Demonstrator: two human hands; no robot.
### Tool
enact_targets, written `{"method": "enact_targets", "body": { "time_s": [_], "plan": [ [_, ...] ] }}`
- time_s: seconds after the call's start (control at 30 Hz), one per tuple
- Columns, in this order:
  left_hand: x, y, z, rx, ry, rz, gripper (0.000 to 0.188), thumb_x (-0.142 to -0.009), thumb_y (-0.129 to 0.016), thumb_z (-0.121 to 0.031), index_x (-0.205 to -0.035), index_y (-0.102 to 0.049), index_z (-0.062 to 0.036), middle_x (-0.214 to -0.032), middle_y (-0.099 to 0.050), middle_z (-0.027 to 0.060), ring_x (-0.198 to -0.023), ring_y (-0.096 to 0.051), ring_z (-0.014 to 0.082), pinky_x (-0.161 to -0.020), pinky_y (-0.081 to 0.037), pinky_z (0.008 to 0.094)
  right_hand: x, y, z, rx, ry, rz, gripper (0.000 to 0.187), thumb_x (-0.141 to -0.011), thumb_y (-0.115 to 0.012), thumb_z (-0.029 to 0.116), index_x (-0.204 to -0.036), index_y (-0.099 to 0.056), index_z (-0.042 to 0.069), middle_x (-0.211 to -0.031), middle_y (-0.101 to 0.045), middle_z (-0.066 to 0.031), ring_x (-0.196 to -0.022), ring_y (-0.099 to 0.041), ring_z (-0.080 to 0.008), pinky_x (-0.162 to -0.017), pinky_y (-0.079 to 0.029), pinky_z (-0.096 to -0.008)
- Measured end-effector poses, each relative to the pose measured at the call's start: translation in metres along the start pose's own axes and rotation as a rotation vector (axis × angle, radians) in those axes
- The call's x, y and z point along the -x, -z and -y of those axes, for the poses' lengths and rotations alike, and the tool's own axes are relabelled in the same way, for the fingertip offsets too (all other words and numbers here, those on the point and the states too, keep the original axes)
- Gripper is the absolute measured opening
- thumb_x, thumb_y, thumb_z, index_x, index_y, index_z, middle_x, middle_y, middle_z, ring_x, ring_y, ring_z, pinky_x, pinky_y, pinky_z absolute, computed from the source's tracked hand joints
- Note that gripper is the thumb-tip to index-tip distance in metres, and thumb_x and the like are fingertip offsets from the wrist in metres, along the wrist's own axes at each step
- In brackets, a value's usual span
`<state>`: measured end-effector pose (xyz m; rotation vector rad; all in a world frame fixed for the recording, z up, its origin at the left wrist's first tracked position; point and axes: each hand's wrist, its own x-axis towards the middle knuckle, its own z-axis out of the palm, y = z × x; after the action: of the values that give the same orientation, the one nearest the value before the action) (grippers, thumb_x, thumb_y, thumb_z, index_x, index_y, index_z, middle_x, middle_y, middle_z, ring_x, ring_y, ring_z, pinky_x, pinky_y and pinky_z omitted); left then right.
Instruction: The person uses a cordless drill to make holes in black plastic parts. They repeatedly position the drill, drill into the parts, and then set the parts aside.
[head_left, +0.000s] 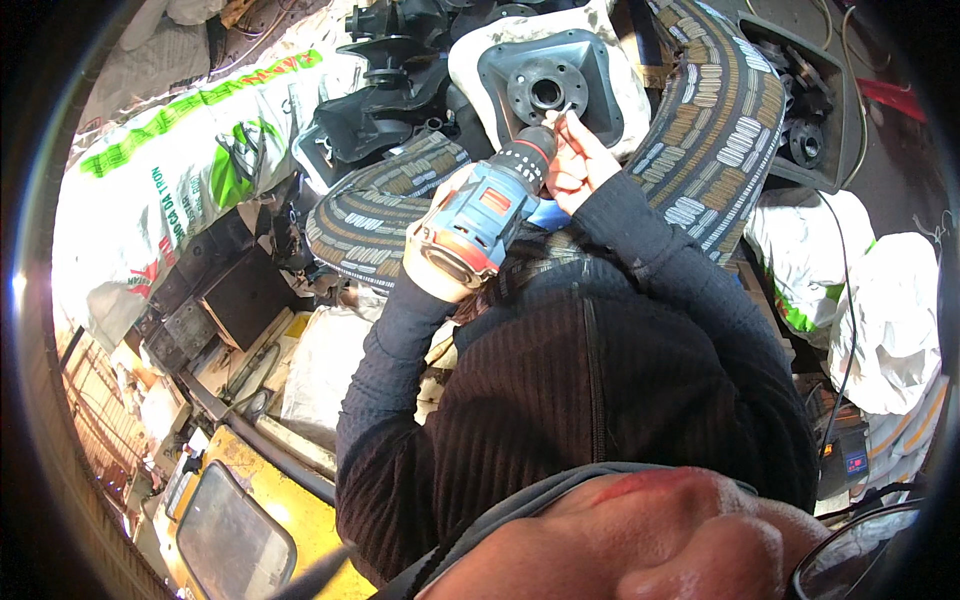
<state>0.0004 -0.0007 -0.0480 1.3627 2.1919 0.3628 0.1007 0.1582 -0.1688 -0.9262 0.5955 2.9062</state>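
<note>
My left hand [418, 262] is closed around a blue and black cordless drill [488, 208], which points up and to the right. Its chuck reaches the lower edge of a dark grey square plastic part [598, 98] with a round flanged hub [546, 92] in the middle. Beside the chuck, my right hand [582, 165] has thumb and fingertips pinched together at the hub's lower rim. Something small may sit between those fingertips, but I cannot make it out. White sacking [466, 62] lies beneath the square part.
Patterned padded fabric [705, 140] curves around the work area. Black plastic parts [395, 90] are piled at the upper left, near a big white and green sack [210, 150]. A dark bin [835, 90] with round parts stands at the right, above white bags [880, 320]. A yellow panel [320, 520] is lower left.
</note>
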Motion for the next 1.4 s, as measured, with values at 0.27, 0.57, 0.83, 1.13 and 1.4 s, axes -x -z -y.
{"method": "enact_targets", "body": {
  "time_s": [0.27,0.57,0.83,1.13,1.4],
  "plan": [
    [-0.013,0.023,0.016,-0.140,-0.047,-0.054,0.036,-0.076,-0.063,-0.023,-0.109,-0.056,-0.0105,-0.105,-0.060,0.0072,-0.097,-0.057,0.0246,-0.085,-0.045,0.0380,-0.050,0.022,0.052,0.862,0.972,-0.401,0.020,-0.086,-0.055,0.021,-0.098,-0.062,0.007,-0.087,-0.062,-0.0048,-0.056,-0.051,-0.0094,-0.052,-0.042,-0.0228],
    [-0.036,0.033,0.031,-0.089,-0.075,-0.012,0.033,-0.073,-0.068,-0.021,-0.101,-0.060,-0.0074,-0.094,-0.063,0.0088,-0.087,-0.060,0.0266,-0.077,-0.046,0.0377,-0.082,0.025,0.047,1.451,1.309,-0.570,0.021,-0.082,-0.062,0.027,-0.084,-0.067,0.006,-0.078,-0.060,-0.0056,-0.071,-0.056,-0.0137,-0.065,-0.045,-0.0276],
    [-0.066,0.026,0.043,0.111,-0.097,-0.031,0.035,-0.070,-0.067,-0.021,-0.101,-0.058,-0.0077,-0.096,-0.060,0.0100,-0.089,-0.058,0.0295,-0.079,-0.045,0.0397,-0.087,0.028,0.047,1.417,1.334,-0.541,0.021,-0.083,-0.060,0.023,-0.076,-0.057,0.003,-0.066,-0.056,-0.0055,-0.056,-0.051,-0.0133,-0.054,-0.043,-0.0274],
    [-0.084,0.036,0.046,-0.089,-0.013,0.110,0.064,-0.063,-0.076,-0.023,-0.116,-0.046,-0.0018,-0.101,-0.061,0.0111,-0.091,-0.060,0.0206,-0.086,-0.045,0.0304,-0.084,0.028,0.049,1.552,1.463,-0.526,0.021,-0.083,-0.057,0.019,-0.069,-0.051,0.004,-0.061,-0.050,-0.0083,-0.053,-0.048,-0.0217,-0.051,-0.039,-0.0338],
    [-0.123,0.058,0.041,-0.287,-0.381,0.097,0.046,-0.068,-0.072,-0.025,-0.107,-0.056,-0.0058,-0.094,-0.057,0.0130,-0.087,-0.056,0.0283,-0.078,-0.045,0.0369,-0.085,0.027,0.050,1.441,1.367,-0.560,0.025,-0.080,-0.061,0.020,-0.064,-0.050,0.004,-0.058,-0.049,-0.0066,-0.051,-0.047,-0.0201,-0.050,-0.038,-0.0322]
  ]
}}
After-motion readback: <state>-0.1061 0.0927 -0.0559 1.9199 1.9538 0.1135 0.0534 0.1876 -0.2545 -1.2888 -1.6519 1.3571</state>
